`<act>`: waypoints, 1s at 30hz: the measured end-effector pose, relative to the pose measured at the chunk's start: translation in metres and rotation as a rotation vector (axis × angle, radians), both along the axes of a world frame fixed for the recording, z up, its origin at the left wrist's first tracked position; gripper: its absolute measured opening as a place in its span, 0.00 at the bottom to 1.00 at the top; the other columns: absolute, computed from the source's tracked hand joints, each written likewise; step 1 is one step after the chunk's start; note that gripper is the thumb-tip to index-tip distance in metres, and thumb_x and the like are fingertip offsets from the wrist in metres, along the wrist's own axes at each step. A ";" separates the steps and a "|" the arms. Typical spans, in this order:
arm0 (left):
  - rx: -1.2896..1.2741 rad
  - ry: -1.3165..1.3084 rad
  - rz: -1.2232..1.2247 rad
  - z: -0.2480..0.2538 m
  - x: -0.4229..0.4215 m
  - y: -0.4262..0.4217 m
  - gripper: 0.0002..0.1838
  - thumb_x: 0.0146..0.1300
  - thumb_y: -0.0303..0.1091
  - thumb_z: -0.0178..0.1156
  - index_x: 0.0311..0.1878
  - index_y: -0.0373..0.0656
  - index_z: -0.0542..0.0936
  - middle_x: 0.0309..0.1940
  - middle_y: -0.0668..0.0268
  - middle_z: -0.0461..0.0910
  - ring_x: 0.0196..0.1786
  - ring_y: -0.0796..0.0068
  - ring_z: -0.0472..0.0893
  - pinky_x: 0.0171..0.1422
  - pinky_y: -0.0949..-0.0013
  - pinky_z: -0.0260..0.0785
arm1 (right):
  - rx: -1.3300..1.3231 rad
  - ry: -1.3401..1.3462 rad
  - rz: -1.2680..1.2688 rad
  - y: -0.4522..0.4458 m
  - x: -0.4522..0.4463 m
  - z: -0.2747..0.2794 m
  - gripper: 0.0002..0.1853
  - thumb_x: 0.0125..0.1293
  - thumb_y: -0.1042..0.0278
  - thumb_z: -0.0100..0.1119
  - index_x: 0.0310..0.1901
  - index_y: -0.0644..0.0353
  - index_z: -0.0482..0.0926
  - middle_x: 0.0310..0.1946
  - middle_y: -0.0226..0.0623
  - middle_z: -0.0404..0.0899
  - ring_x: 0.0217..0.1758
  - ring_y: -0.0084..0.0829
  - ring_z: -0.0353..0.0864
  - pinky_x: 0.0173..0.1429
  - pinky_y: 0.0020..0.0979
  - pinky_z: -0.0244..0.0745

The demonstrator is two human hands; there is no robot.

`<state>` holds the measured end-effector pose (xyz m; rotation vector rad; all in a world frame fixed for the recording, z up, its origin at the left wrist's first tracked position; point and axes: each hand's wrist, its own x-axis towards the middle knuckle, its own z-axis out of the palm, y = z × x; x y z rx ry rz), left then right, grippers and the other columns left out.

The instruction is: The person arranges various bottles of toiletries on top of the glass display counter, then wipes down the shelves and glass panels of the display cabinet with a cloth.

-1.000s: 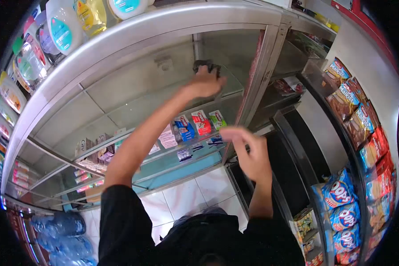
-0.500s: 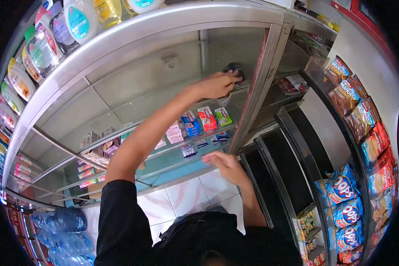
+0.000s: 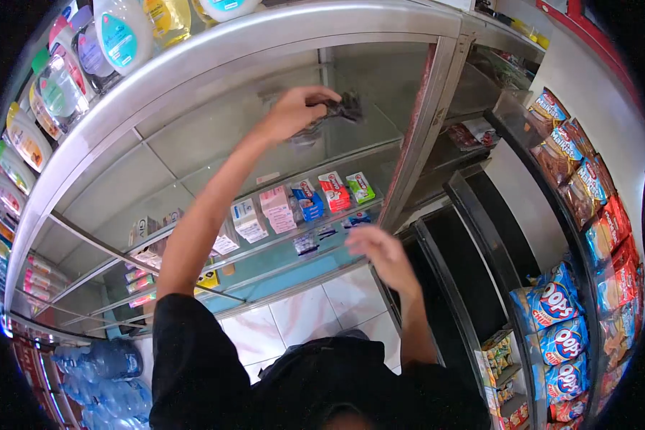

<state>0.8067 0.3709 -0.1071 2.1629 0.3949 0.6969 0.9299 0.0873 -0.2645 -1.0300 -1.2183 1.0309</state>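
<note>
Head view: a dark crumpled cloth point(image 3: 347, 107) is clamped in the left hand point(image 3: 294, 115), bunched at its fingertips, at the glass display case point(image 3: 426, 122); whether the glass is touched cannot be told. The right hand point(image 3: 385, 256), blurred, is held lower, its fingers loosely apart, with nothing seen in it. Below the left hand, a red carton point(image 3: 333, 192), a blue carton point(image 3: 307, 201) and a green carton point(image 3: 360, 188) are lined up. They could be toppled by a trailing fold if the cloth were dragged low with no glass between.

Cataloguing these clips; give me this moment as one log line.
left hand: holds dark item, blurred, at glass case | right hand: open, no item visible | behind glass: small boxes
</note>
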 end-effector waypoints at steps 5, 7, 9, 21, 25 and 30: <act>-0.224 -0.284 0.018 0.003 -0.057 -0.092 0.36 0.57 0.22 0.64 0.70 0.42 0.66 0.62 0.63 0.74 0.64 0.69 0.71 0.67 0.66 0.66 | 0.225 0.271 -0.109 0.062 0.002 0.073 0.24 0.76 0.59 0.51 0.68 0.61 0.64 0.57 0.39 0.76 0.53 0.28 0.79 0.57 0.31 0.75; -0.145 -0.306 0.057 -0.008 -0.066 -0.106 0.38 0.56 0.23 0.66 0.71 0.42 0.65 0.63 0.63 0.73 0.64 0.67 0.71 0.66 0.65 0.66 | 0.208 0.251 -0.120 0.083 -0.012 0.109 0.24 0.74 0.60 0.56 0.66 0.63 0.66 0.55 0.38 0.77 0.52 0.26 0.78 0.57 0.30 0.75; -0.092 -0.347 0.078 -0.023 -0.072 -0.102 0.41 0.56 0.27 0.69 0.73 0.43 0.63 0.63 0.62 0.73 0.62 0.66 0.73 0.65 0.65 0.67 | 0.274 0.124 -0.088 0.105 -0.017 0.127 0.24 0.72 0.62 0.60 0.63 0.66 0.69 0.53 0.37 0.78 0.52 0.25 0.78 0.56 0.29 0.74; -0.595 -0.348 0.243 0.012 -0.118 -0.091 0.25 0.61 0.38 0.70 0.57 0.32 0.76 0.48 0.58 0.83 0.49 0.70 0.82 0.58 0.67 0.72 | 0.283 -0.289 0.078 0.120 -0.011 0.175 0.15 0.64 0.67 0.69 0.48 0.66 0.81 0.40 0.31 0.83 0.44 0.19 0.78 0.50 0.24 0.73; -0.369 -0.269 0.297 0.011 -0.113 -0.070 0.30 0.60 0.40 0.71 0.60 0.32 0.74 0.52 0.56 0.80 0.52 0.68 0.80 0.58 0.66 0.71 | 0.333 -0.341 -0.020 0.125 -0.010 0.174 0.12 0.65 0.67 0.67 0.45 0.66 0.81 0.39 0.29 0.83 0.41 0.18 0.78 0.48 0.23 0.72; 0.717 -0.276 0.856 -0.011 -0.059 -0.072 0.45 0.57 0.37 0.71 0.72 0.35 0.57 0.62 0.47 0.71 0.59 0.60 0.76 0.61 0.62 0.69 | 0.582 -0.614 -0.517 0.161 -0.011 0.171 0.13 0.63 0.64 0.67 0.43 0.64 0.82 0.32 0.40 0.85 0.35 0.27 0.83 0.43 0.30 0.76</act>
